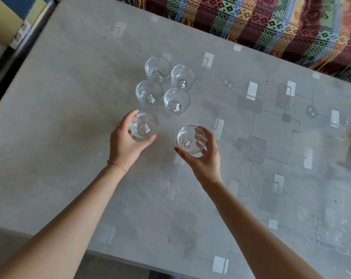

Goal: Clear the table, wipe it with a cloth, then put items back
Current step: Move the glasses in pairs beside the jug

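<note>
I see a big grey table (70, 117) that fills most of the frame. Its top has pale squares and thin lines on the right side. Four clear glasses (163, 88) stand close together in a little square, just above the middle. Two more glasses (144, 126) sit just below them, near the middle. I cannot tell if these two touch the top.

Multicoloured woven fringed throw (271, 23) along far side; striped rug (13, 33) upper left; soft daylight.
</note>
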